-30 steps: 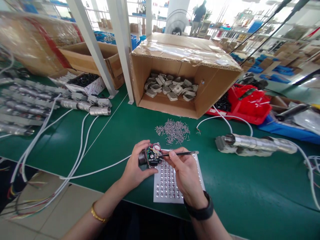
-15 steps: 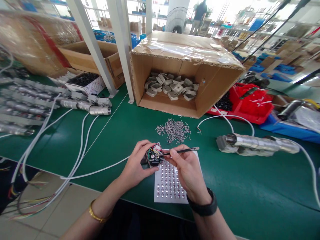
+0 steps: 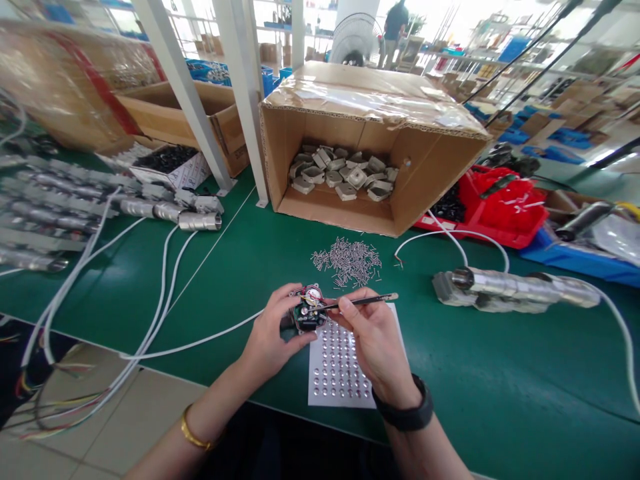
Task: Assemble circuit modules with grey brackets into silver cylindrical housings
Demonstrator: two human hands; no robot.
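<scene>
Fingers (image 3: 345,308) unmoved, tweezers (image 3: 360,301) steady

A green-topped table (image 3: 500,373) carries everything. Close to its near edge lies a white perforated tray (image 3: 340,373), and just beyond that a loose scatter of small metal pins (image 3: 347,261). Toward the far edge an open cardboard box (image 3: 370,133) lies on its side with grey metal parts inside. To the right of the pins lies a silvery cylindrical unit (image 3: 515,289) with a white cable curling away from it, and a red bin (image 3: 500,207) sits behind it. The left end holds rows of similar metal cylinders (image 3: 75,193), a small white box of black parts (image 3: 170,167), and white cables (image 3: 165,287) trailing across to the near edge.
</scene>
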